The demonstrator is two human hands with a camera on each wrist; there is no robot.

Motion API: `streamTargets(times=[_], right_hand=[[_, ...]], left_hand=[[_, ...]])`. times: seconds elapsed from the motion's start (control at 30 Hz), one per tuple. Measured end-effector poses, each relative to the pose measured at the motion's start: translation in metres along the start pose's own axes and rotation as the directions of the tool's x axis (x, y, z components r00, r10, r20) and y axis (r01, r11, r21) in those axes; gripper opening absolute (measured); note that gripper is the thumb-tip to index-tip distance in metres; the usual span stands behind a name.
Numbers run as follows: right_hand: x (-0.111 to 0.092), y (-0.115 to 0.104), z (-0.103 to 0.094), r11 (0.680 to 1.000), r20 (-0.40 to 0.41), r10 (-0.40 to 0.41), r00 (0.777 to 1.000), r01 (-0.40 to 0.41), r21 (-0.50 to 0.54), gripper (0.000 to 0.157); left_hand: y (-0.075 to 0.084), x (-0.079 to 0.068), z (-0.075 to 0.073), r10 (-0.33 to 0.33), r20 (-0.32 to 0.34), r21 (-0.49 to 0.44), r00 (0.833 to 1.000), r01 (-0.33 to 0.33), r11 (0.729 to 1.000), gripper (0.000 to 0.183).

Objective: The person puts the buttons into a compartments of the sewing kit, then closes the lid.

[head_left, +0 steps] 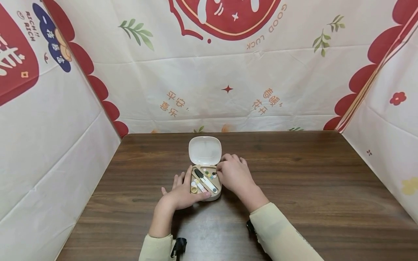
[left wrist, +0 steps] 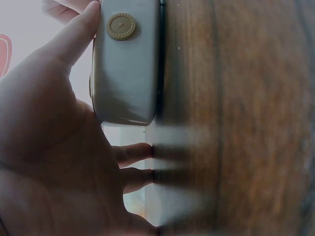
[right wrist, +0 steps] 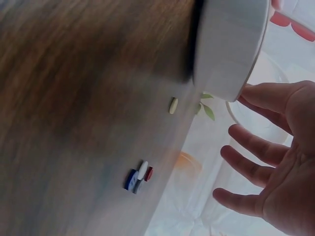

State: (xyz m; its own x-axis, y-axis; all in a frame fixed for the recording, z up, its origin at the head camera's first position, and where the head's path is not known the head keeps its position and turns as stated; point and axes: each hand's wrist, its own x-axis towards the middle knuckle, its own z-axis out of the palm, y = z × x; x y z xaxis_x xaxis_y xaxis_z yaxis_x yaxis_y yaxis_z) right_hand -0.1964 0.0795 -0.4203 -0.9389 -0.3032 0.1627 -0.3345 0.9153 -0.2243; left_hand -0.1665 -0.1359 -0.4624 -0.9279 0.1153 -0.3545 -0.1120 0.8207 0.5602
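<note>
A small beige sewing box point(head_left: 213, 198) stands on the table with its white lid point(head_left: 205, 150) tipped back. Inside lie colored buttons point(head_left: 209, 174), a slim white tool point(head_left: 209, 184) with a black end, and a gold thimble point(head_left: 194, 189). My left hand point(head_left: 179, 197) rests against the near left corner, thumb along the front rim, index finger along the left side, other fingers spread. My right hand point(head_left: 233, 174) is at the right rim beside the button compartment. Its thumb and index fingertips are hidden by the box wall; I cannot tell whether they pinch anything. The other fingers extend loosely.
In the right wrist view, a pale yellow button point(right wrist: 173, 105) lies on the table beside the box. A small cluster with a blue button point(right wrist: 131, 180), a white button point(right wrist: 142, 170) and a red button point(right wrist: 149, 173) lies farther off. Printed cloth walls point(head_left: 209, 94) enclose the table.
</note>
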Motion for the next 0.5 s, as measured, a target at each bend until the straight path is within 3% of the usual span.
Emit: streamTargets(times=[0.23, 0.5], right_hand=[[0.004, 0.001, 0.010, 1.000, -0.086, -0.023, 0.996, 0.024, 0.011, 0.011], [0.008, -0.002, 0.013, 1.000, -0.115, -0.018, 0.993, 0.018, 0.001, 0.011]], left_hand=[[0.001, -0.005, -0.002, 0.002, -0.007, -0.003, 1.000, -0.002, 1.000, 0.134], [-0.002, 0.000, 0.001, -0.003, -0.012, -0.015, 1.000, 0.003, 1.000, 0.140]])
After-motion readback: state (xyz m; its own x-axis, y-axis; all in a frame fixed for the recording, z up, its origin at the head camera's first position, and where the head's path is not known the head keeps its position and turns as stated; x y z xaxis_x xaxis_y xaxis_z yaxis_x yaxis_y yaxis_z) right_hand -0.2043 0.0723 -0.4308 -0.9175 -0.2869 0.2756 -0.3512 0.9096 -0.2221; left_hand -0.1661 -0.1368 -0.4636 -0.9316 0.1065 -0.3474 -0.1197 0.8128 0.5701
